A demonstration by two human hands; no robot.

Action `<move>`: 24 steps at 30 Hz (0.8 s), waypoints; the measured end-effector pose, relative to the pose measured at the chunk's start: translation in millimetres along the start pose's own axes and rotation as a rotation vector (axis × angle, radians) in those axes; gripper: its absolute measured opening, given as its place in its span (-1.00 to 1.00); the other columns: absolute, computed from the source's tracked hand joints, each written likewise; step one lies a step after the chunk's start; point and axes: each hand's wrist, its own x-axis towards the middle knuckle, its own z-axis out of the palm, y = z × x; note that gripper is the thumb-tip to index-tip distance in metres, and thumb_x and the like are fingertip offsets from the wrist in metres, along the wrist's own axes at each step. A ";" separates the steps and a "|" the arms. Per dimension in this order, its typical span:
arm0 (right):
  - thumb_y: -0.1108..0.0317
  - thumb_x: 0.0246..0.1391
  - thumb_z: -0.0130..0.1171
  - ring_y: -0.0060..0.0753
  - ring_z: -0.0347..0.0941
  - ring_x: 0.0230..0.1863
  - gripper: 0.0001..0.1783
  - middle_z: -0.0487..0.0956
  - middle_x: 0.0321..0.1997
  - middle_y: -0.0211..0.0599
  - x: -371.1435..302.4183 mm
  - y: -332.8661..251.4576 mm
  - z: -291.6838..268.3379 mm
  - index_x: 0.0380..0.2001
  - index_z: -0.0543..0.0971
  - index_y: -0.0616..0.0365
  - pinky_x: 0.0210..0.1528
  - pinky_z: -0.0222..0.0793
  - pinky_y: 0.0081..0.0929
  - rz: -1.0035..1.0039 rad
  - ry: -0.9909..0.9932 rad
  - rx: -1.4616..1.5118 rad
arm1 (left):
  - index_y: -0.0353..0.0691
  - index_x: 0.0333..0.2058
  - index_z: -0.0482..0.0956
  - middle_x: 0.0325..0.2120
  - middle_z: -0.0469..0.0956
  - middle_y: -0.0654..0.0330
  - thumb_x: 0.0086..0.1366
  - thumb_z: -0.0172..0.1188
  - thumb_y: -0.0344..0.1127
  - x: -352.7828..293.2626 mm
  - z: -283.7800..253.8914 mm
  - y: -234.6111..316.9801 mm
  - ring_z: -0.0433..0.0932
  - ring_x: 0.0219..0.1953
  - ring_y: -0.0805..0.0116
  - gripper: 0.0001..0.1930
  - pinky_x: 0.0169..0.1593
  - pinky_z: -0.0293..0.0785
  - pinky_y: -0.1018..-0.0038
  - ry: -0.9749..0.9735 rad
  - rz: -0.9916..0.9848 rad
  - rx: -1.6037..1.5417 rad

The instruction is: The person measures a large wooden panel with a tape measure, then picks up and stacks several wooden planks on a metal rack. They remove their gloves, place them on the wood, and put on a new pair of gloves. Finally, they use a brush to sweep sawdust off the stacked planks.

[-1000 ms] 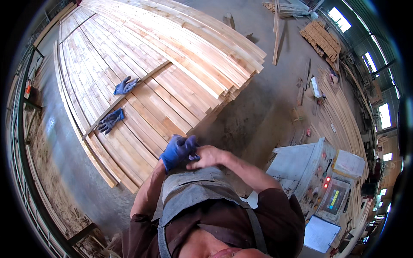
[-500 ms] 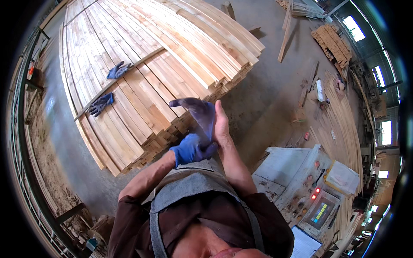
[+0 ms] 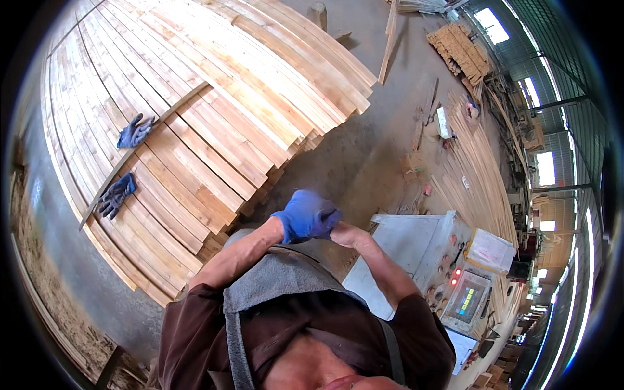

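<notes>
My left hand [image 3: 300,218], in a blue work glove with dark fingertips, is closed in front of my apron, against my right hand and wrist [image 3: 346,234]. Blue glove fabric meets the bare right wrist, and the left fingers seem to grip a work glove there. Most of the right hand is hidden behind the blue fabric, so its fingers do not show. Two more blue-grey work gloves lie on a large stack of planks [image 3: 175,175]: one glove [image 3: 134,132] by a thin crosswise wood strip [image 3: 166,117], the other glove [image 3: 117,195] nearer to me.
A pale control cabinet [image 3: 406,237] with knobs, red lights and a small screen [image 3: 466,299] stands at my right. Beyond it, long thin wood strips [image 3: 484,188] lie in a heap. A bundle of lumber [image 3: 458,51] sits at the far right.
The dark glove that stretched up beside my bare right hand no longer hangs free. Both hands have come together, slightly lower. My view has swung right, shifting the planks left.
</notes>
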 end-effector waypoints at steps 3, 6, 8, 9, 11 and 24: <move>0.38 0.14 0.02 -0.53 0.38 0.12 -0.61 0.52 0.09 -0.37 -20.9 -58.5 -6.3 0.06 0.48 0.11 0.17 0.32 -0.42 0.115 -0.042 -0.639 | -0.07 -0.57 0.56 -0.66 0.47 0.06 0.10 0.18 -0.20 11.8 -13.8 5.3 0.46 -0.57 -0.04 -0.85 -0.50 0.32 0.18 -0.051 0.033 -0.057; 0.37 0.17 -0.01 -0.50 0.39 0.13 -0.64 0.52 0.11 -0.32 -14.4 -46.7 -28.3 0.05 0.48 0.08 0.17 0.31 -0.44 -0.072 -0.141 -0.661 | -0.07 -0.57 0.57 -0.64 0.48 0.05 0.08 0.20 -0.18 21.8 -18.0 6.5 0.45 -0.55 -0.05 -0.86 -0.49 0.32 0.18 -0.025 0.098 -0.096; 0.33 0.22 -0.06 -0.47 0.34 0.19 -0.61 0.47 0.17 -0.30 -2.9 -59.9 -30.7 0.10 0.44 0.08 0.22 0.25 -0.42 -0.243 -0.161 -0.561 | -0.03 -0.55 0.59 -0.59 0.54 0.10 0.11 0.16 -0.10 28.9 -27.9 13.2 0.51 -0.52 -0.01 -0.81 -0.47 0.36 0.18 -0.056 0.066 -0.022; 0.31 0.25 -0.09 -0.45 0.31 0.23 -0.59 0.44 0.20 -0.29 8.3 -74.4 -27.7 0.14 0.40 0.09 0.25 0.21 -0.41 -0.338 -0.167 -0.484 | -0.04 -0.55 0.59 -0.59 0.55 0.09 0.11 0.17 -0.10 31.2 -31.1 16.1 0.52 -0.52 -0.01 -0.80 -0.46 0.37 0.18 -0.048 0.050 0.020; 0.27 0.30 -0.15 -0.42 0.24 0.30 -0.54 0.37 0.28 -0.27 34.7 -111.3 -21.5 0.23 0.33 0.10 0.33 0.13 -0.38 -0.524 -0.174 -0.332 | -0.06 -0.55 0.58 -0.60 0.53 0.08 0.12 0.19 -0.11 37.1 -31.9 16.1 0.51 -0.53 -0.01 -0.80 -0.47 0.37 0.18 0.066 0.063 0.100; 0.16 0.37 -0.30 -0.25 -0.15 0.52 -0.38 0.02 0.50 -0.24 100.3 -157.6 -34.0 0.40 0.01 0.16 0.51 -0.27 -0.18 -0.722 -0.405 0.665 | -0.06 -0.29 0.64 -0.47 0.63 0.12 0.13 0.32 -0.10 31.1 -19.2 -7.5 0.62 -0.42 0.06 -0.76 -0.37 0.50 0.30 0.130 -0.312 0.313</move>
